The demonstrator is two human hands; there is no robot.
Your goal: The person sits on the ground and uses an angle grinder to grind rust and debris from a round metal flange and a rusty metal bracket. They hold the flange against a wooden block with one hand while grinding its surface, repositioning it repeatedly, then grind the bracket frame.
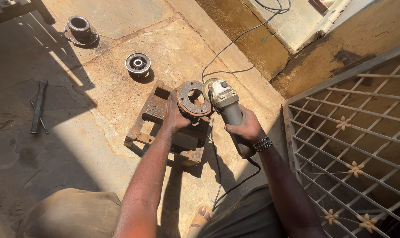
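The gate [350, 132], a grid of pale bars with small flower studs, fills the right side from 2 to 5 o'clock; the floor [98, 110] is cracked concrete, half in shade, half in sun; at centre stands the stand [158, 117], a rusty box frame of angle iron, its long axis running from 7 to 1 o'clock.

On the stand's far end lies the flange [194, 99], a rusty round disc with a wide centre hole and small bolt holes, its face turned up and tilted slightly toward the camera; the left hand [175, 115] clasps its rim from 8 o'clock, fingers curled narrow around the edge and pressing it down on the frame.

The grinder [228, 114] lies at 3 o'clock of the flange, its long axis from 5 to 11 o'clock, pale head toward the flange, dark body toward the person; its wheel stands on edge just beside the flange's right rim, touching or nearly so, I cannot tell which; the right hand [247, 128], beaded bracelet at the wrist, wraps tight around the body; so the left hand is the nearer to the flange, and the wheel meets it from the right.

The cable [235, 42] trails off toward 1 o'clock; two more round castings, the hub [80, 30] at 10 and the pulley [138, 64] at 11, sit well apart on the floor; a bar [38, 106] lies at 9 o'clock.
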